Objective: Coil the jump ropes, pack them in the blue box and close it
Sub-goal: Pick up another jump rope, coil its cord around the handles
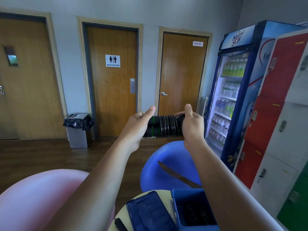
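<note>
Jump rope (164,125), coiled round its handles, was gripped by left hand (138,127) at nine o'clock, right hand (193,128) at three o'clock.

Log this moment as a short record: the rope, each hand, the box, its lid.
rope: black jump rope with green-banded handles, cord wound round both handles, held up in the air
left hand: grips the handles' bare end, thumb up
right hand: grips the wound end, thumb up
box: blue plastic box, open, on round cream table; dark contents, unclear
lid: dark blue lid, lying open left of the box
</note>
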### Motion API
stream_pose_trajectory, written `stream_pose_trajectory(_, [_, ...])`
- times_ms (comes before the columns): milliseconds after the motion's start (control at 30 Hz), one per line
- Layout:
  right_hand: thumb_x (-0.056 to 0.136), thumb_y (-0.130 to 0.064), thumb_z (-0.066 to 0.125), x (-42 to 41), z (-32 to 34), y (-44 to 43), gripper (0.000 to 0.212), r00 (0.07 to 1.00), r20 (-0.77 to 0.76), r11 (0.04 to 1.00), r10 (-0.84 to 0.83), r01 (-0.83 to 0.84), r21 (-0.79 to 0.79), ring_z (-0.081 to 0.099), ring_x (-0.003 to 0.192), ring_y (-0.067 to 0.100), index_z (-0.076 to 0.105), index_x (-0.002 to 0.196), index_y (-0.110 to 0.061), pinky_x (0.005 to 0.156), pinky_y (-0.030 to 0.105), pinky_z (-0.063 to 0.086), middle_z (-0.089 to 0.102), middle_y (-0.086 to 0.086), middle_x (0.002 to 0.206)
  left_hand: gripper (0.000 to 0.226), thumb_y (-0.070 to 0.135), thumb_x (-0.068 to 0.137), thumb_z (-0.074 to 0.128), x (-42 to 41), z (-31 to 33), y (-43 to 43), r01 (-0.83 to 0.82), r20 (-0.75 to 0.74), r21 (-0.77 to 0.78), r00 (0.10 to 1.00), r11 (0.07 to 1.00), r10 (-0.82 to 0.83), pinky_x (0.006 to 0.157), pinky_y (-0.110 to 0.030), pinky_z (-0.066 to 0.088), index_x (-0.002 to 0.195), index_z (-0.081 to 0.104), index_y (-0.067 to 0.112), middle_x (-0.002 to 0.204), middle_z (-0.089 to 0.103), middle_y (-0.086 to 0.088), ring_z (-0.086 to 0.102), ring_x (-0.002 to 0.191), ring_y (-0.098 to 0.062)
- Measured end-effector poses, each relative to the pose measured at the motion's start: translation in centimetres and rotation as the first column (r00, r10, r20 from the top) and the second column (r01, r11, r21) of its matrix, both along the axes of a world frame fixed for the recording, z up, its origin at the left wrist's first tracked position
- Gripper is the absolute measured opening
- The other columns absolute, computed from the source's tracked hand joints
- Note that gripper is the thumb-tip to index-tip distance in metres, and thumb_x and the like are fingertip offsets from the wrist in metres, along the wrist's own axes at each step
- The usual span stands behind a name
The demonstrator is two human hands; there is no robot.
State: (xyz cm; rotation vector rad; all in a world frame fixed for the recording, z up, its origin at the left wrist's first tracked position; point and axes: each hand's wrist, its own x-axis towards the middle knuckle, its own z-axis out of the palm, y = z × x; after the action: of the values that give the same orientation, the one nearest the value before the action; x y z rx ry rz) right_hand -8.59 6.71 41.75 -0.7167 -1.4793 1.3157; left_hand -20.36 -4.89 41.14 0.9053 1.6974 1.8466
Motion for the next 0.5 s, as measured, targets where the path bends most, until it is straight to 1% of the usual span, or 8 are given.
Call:
stream_pose_trajectory(33, [0.101,-0.05,0.039,-0.1,-0.3,0.1,0.059,1.0,0.012,1.0,-0.002,0.003,-0.026,0.048,0.067,0.023,0.07,0.07,-0.012,0.061,0.035,0.039,0.052,0.013,0.075,0.077,0.081,0.071,0.066,-0.1,-0.2,-0.2,0.035,0.036,0.009,0.999,0.999,-0.035,0.102,-0.046,0.049,0.105,0.059,0.012,0.104,0.068,-0.007,0.067,0.103,-0.031])
stream_pose_trajectory(100, [0.097,-0.055,0.04,-0.2,-1.2,0.6,0.061,0.998,0.058,0.996,0.021,-0.016,-0.087,0.048,0.067,0.026,0.069,0.067,-0.011,0.058,0.038,0.036,0.052,0.014,0.079,0.044,0.05,0.092,0.066,-0.2,-1.0,-0.6,0.084,0.107,0.045,0.99,0.995,-0.089,0.09,-0.037,0.053,0.11,0.06,0.011,0.103,0.067,-0.008,0.069,0.095,-0.024])
stream_pose_trajectory(200, [0.101,-0.049,0.043,0.0,-2.6,1.2,0.055,0.993,0.086,0.981,0.081,-0.064,-0.183,0.057,0.065,0.029,0.076,0.07,-0.016,0.053,0.033,0.038,0.063,0.015,0.08,0.017,0.021,0.097,0.063,-1.0,-2.7,-1.1,0.109,0.21,0.097,0.969,0.989,-0.127,0.076,-0.032,0.057,0.107,0.064,0.007,0.103,0.068,-0.009,0.069,0.088,-0.02])
stream_pose_trajectory(267, [0.102,-0.042,0.047,0.3,-3.4,1.1,0.043,0.99,0.067,0.961,0.128,-0.107,-0.257,0.061,0.062,0.028,0.073,0.083,-0.014,0.051,0.029,0.042,0.067,0.012,0.082,0.012,0.015,0.097,0.063,-1.5,-4.0,-1.1,0.073,0.292,0.15,0.95,0.986,-0.114,0.074,-0.03,0.058,0.103,0.068,0.006,0.103,0.07,-0.011,0.069,0.088,-0.019])
stream_pose_trajectory(300, [0.101,-0.042,0.05,0.4,-3.9,1.1,0.038,0.985,0.063,0.947,0.163,-0.138,-0.289,0.062,0.063,0.026,0.072,0.088,-0.013,0.055,0.031,0.046,0.068,0.011,0.083,0.011,0.014,0.097,0.064,-1.8,-4.5,-0.9,0.042,0.343,0.17,0.934,0.984,-0.1,0.073,-0.03,0.059,0.103,0.068,0.006,0.104,0.07,-0.012,0.069,0.088,-0.02])
stream_pose_trajectory(400, [0.094,-0.044,0.063,0.8,-6.0,1.3,0.033,0.961,0.049,0.908,0.273,-0.24,-0.344,0.067,0.075,0.027,0.069,0.096,-0.011,0.077,0.044,0.058,0.07,0.01,0.085,0.008,0.015,0.096,0.066,-1.8,-6.0,-0.1,-0.038,0.439,0.169,0.898,0.985,-0.041,0.074,-0.031,0.056,0.099,0.067,0.008,0.098,0.071,-0.012,0.068,0.085,-0.021])
stream_pose_trajectory(433, [0.093,-0.044,0.066,1.1,-6.9,1.5,0.034,0.949,0.062,0.899,0.31,-0.271,-0.346,0.068,0.077,0.026,0.07,0.098,-0.011,0.078,0.044,0.059,0.071,0.01,0.087,0.007,0.016,0.096,0.067,-1.7,-6.4,0.4,-0.055,0.458,0.162,0.888,0.985,-0.026,0.071,-0.03,0.056,0.097,0.067,0.008,0.093,0.071,-0.01,0.068,0.079,-0.019])
stream_pose_trajectory(500, [0.092,-0.041,0.067,1.9,-8.5,2.0,0.034,0.918,0.085,0.876,0.387,-0.337,-0.346,0.068,0.075,0.022,0.072,0.102,-0.009,0.069,0.036,0.06,0.071,0.01,0.088,0.01,0.018,0.095,0.069,-1.4,-7.1,1.4,-0.082,0.508,0.156,0.861,0.984,-0.009,0.057,-0.025,0.057,0.091,0.067,0.008,0.08,0.073,-0.007,0.071,0.063,-0.014])
